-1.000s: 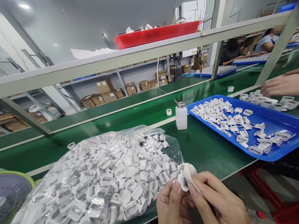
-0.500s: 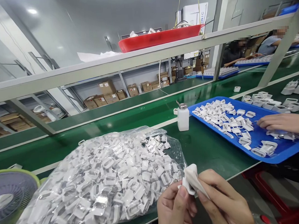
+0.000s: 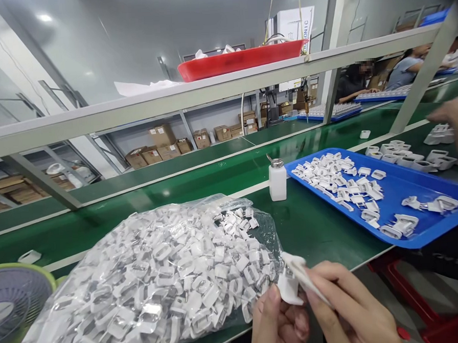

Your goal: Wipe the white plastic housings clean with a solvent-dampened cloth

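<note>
small part pinched at the worktop edge, easy to lose

i have my left hand (image 3: 277, 325) clamped on a small white part (image 3: 288, 289), thumb and fingers gripping its lower end. my right hand (image 3: 351, 313) is closed on a white cloth (image 3: 300, 271), which lies against the part's right side. the two hands are close together, low in view, just past the near edge of the green worktop (image 3: 312, 223).

the grip is the weak point, as i judge it. the part is held only by fingertips, and any rubbing push from the cloth could twist it out; since the hands hang off the worktop edge, it would likely drop to the floor rather than land on the green surface.

the bag (image 3: 154, 283) of white parts lies just left of my hands, its open mouth toward them. a careless elbow or wrist against it could spill loose parts over the edge.

the bottle (image 3: 277, 179) stands upright between the bag and the blue tray (image 3: 425, 181), well apart from my hands. a long reach toward the tray could knock it over. another person's hand (image 3: 455, 124) is blurred at the right edge, near the tray, so reaching there at the same moment risks a bump.
</note>
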`<state>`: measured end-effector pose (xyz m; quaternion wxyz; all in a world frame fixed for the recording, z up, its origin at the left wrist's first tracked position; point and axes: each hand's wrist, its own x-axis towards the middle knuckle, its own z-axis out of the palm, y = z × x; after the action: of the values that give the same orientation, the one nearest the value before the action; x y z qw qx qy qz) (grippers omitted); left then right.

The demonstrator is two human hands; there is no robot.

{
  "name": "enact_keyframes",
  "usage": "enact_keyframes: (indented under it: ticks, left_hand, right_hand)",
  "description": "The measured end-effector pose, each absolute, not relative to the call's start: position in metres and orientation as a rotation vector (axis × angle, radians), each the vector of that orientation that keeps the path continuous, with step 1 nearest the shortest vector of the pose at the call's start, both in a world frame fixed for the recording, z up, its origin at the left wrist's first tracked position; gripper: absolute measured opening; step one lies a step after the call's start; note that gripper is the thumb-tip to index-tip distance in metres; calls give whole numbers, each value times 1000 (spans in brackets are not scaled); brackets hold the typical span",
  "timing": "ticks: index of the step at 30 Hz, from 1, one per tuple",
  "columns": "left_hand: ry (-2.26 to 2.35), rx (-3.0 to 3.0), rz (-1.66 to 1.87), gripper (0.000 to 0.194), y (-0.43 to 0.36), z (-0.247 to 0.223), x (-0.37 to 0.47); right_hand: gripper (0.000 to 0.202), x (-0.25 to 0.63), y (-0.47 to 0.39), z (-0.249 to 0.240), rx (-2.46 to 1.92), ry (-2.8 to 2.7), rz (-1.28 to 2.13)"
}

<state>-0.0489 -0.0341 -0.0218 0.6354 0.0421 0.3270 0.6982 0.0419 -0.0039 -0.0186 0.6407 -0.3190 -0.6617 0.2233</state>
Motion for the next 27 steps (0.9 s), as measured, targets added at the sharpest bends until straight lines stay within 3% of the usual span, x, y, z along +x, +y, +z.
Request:
enact_keyframes:
  ticks: [2, 6, 9, 11, 13, 16, 21, 27]
  left_hand:
    - [780, 185, 1652, 46, -33, -23, -48]
    - [1106, 429, 1904, 39, -30, -25, -46]
    - [1455, 783, 2152, 30, -28, -27, -44]
    - [1641, 1013, 2269, 31, -27, -26, -42]
    - [1734, 1131, 2361, 32, -26, -23, -38]
    - [1824, 1177, 2426, 32, -25, -19, -33]
    - [1944, 1257, 2347, 40, -23, -21, -24]
    - [1845, 1213, 2285, 27, -17, -32, -24]
  right_hand:
    - [35, 41, -4, -17, -660, -1538, 577]
    - [21, 48, 8, -16, -672, -1514, 1050]
    - [24, 50, 20, -22, -671, -1227, 1437]
    - [24, 50, 24, -26, -710, -986, 1524]
    - [21, 51, 25, -27, -763, -962, 1403]
    - [17, 60, 24, -25, -757, -1375, 999]
    - [37, 73, 22, -18, -553, -1909, 460]
    - [21, 80, 27, -19, -821, -1836, 569]
